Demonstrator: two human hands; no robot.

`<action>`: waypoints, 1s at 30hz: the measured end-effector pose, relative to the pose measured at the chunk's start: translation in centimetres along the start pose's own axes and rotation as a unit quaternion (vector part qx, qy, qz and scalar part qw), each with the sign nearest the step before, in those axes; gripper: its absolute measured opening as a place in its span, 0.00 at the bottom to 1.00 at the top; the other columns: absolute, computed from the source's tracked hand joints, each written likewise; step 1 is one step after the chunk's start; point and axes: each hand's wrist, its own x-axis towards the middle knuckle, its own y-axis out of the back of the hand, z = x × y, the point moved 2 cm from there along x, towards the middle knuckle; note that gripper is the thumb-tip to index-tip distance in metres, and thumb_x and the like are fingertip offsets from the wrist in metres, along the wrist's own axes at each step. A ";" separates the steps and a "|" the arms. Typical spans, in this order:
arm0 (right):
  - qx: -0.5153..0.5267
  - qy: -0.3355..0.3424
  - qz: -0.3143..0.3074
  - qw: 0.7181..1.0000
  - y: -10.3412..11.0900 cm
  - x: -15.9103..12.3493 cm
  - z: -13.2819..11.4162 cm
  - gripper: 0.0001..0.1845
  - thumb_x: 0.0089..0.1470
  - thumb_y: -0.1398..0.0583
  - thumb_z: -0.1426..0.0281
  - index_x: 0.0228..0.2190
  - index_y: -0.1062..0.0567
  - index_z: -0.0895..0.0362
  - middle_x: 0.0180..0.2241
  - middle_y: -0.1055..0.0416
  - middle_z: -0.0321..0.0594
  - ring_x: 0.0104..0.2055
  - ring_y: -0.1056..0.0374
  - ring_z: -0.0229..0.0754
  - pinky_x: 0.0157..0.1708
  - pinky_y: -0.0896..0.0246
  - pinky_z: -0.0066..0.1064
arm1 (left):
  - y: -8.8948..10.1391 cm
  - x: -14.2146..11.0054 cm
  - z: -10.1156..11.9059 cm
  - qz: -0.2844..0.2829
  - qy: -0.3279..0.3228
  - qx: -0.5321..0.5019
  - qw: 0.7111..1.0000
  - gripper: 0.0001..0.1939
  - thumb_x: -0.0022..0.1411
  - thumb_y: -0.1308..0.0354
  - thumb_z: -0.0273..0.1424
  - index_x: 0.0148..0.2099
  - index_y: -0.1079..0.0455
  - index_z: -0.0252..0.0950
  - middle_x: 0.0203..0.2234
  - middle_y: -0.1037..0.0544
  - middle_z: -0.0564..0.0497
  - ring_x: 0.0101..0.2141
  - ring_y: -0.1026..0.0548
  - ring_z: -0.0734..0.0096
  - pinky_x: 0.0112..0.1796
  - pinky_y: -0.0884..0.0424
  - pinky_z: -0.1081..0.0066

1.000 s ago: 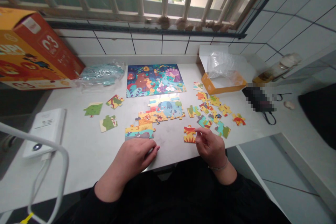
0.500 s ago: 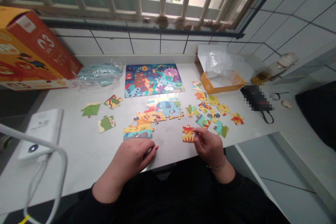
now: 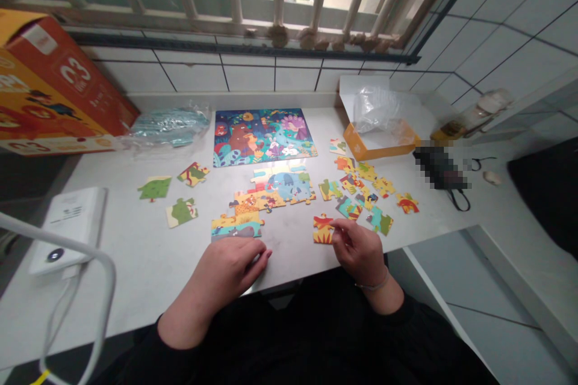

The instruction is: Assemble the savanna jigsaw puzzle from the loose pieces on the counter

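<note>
My left hand (image 3: pixel 228 267) rests on the white counter (image 3: pixel 149 258), fingers together and lying flat, just below a partly joined group of puzzle pieces (image 3: pixel 266 195). My right hand (image 3: pixel 359 246) pinches the right edge of an orange and yellow puzzle piece (image 3: pixel 322 229) that lies on the counter. Several loose pieces (image 3: pixel 365 192) lie just beyond that hand. A finished colourful puzzle picture (image 3: pixel 263 135) lies at the back. Three green pieces (image 3: pixel 180 212) sit apart on the left.
A large orange box (image 3: pixel 49 90) stands at the back left beside a clear plastic bag (image 3: pixel 169 125). An open small yellow box with plastic wrap (image 3: pixel 382 132) sits back right. A white device with cable (image 3: pixel 67 222) lies at the left. The counter edge drops off at right.
My right hand has closed its fingertips on the orange piece and shifted slightly left. The left hand has stayed in place. The view has drifted a little.
</note>
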 end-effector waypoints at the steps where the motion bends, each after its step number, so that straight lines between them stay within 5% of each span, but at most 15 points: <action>1: -0.001 0.002 0.000 1.000 0.0 0.0 -0.1 0.08 0.70 0.40 0.73 0.45 0.20 0.53 0.32 0.17 0.36 0.24 0.28 0.37 0.30 0.30 0.30 | 0.0 0.0 0.0 0.002 -0.001 0.000 1.000 0.14 0.81 0.46 0.32 0.38 0.26 0.40 0.28 0.19 0.52 0.28 0.20 0.64 0.30 0.32 0.66; 11: 0.035 -0.151 0.149 0.977 0.5 -3.6 2.0 0.06 0.72 0.45 0.65 0.44 0.29 0.52 0.26 0.32 0.28 0.22 0.33 0.38 0.26 0.35 0.31 | -0.3 -0.2 -0.2 0.000 0.008 -0.010 1.000 0.14 0.80 0.46 0.32 0.38 0.26 0.40 0.27 0.19 0.53 0.28 0.21 0.65 0.31 0.34 0.67; 20: -0.015 -0.040 0.133 0.990 1.4 -1.9 0.7 0.08 0.73 0.45 0.69 0.40 0.27 0.51 0.29 0.24 0.34 0.26 0.27 0.40 0.27 0.36 0.32 | 0.0 -0.1 0.1 0.004 0.004 -0.006 1.000 0.14 0.81 0.46 0.32 0.38 0.26 0.40 0.27 0.19 0.53 0.28 0.20 0.66 0.30 0.33 0.67; 30: 0.080 0.065 0.034 0.994 1.7 -0.9 0.2 0.09 0.65 0.41 0.77 0.37 0.25 0.51 0.25 0.29 0.33 0.25 0.31 0.41 0.29 0.40 0.34 | -0.2 -0.2 -0.1 0.000 0.006 -0.003 1.000 0.14 0.80 0.46 0.32 0.38 0.26 0.40 0.28 0.19 0.53 0.28 0.20 0.64 0.29 0.32 0.66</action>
